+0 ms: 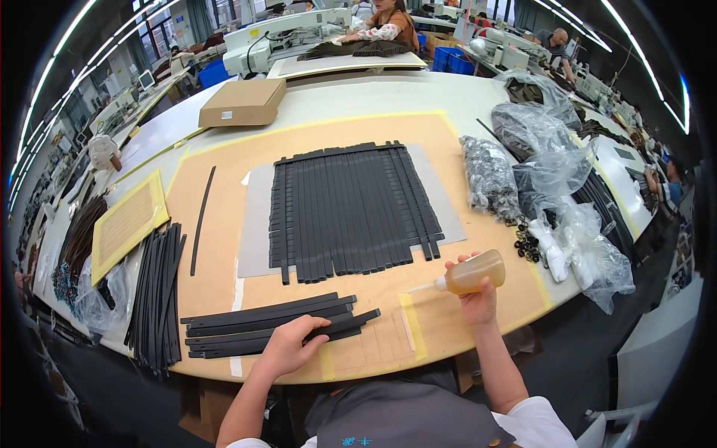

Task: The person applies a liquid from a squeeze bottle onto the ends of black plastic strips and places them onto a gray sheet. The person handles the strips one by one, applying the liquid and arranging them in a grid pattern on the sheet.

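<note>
At table (418, 101), L hand (290, 348) on blk strips (258, 319) (grip unclear), R hand (478, 300) clamped round btl (476, 275); blue-lettered apron (403, 414).

Beneath the left hand (295, 345), dark strips (254, 322) are seen with a smooth, leather-like face and a low sheen. In the right hand (479, 302), a bottle (478, 275) of smooth, translucent plastic is held. Ahead of both hands, a panel (351, 213) is formed of similar smooth, faintly shiny strips and is backed by a matt grey sheet (256, 216). Around the hands, the white, smooth desk (426, 93) is covered by matt, tan, paper-like sheeting (221, 224). Right of the right hand, crinkled, glossy clear plastic bags (549, 173) are piled. Far ahead of the left hand, a box (243, 103) is made of matt brown cardboard. Below the hands, matt grey cloth is shown by an apron (403, 414).
</note>
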### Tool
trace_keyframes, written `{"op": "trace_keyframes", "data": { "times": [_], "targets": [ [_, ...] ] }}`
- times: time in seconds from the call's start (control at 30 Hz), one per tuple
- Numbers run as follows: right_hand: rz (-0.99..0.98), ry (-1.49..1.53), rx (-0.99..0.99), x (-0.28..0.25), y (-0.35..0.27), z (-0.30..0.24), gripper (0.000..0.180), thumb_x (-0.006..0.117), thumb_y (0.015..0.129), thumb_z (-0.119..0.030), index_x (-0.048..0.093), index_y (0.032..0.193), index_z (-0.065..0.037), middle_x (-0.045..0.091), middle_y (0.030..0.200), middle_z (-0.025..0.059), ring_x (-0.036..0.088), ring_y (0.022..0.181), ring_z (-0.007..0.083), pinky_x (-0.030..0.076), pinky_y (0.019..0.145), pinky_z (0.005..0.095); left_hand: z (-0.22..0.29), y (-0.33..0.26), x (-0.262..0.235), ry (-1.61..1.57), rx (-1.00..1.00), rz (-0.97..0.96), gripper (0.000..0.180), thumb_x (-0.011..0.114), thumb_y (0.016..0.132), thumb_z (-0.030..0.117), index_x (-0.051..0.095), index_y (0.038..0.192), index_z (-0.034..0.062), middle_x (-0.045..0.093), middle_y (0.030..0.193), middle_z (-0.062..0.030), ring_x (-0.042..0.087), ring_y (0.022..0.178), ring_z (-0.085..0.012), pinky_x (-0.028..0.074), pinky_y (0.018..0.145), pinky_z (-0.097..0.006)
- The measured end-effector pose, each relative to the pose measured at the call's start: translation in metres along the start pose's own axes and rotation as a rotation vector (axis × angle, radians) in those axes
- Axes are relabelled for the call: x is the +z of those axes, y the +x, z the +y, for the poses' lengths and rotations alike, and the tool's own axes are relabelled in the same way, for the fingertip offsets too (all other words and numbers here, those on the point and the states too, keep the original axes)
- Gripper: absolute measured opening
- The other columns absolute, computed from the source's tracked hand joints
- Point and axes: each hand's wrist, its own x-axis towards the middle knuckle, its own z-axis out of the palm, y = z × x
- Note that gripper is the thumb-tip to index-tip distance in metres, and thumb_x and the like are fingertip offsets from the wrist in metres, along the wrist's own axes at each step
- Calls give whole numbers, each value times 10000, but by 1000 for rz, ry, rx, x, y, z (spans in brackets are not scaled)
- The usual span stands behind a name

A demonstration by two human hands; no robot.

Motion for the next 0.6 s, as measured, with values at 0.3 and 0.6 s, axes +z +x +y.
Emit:
{"op": "trace_keyframes", "data": {
  "times": [0.3, 0.6],
  "targets": [
    [43, 80, 23, -5, -3, -3, 685, 779, 852, -489, 500, 1360, -124, 604, 1308, 87, 597, 1259, 349, 543, 1031, 451, -11, -3, -12, 160, 40, 83, 253, 753, 855, 88, 690, 1092, 28, 679, 945, -109, 677, 809, -264, 552, 644, -329],
    [275, 1081, 314, 16, -32, -30, 564, 816, 830, -454, 621, 1185, -60, 656, 1191, 82, 632, 1200, 254, 651, 811, 347, -32, -9, -21, 225, 41, 183, 237, 737, 822, 17, 675, 1051, 16, 649, 959, -141, 633, 921, -327, 512, 749, -381]
  ]
}}
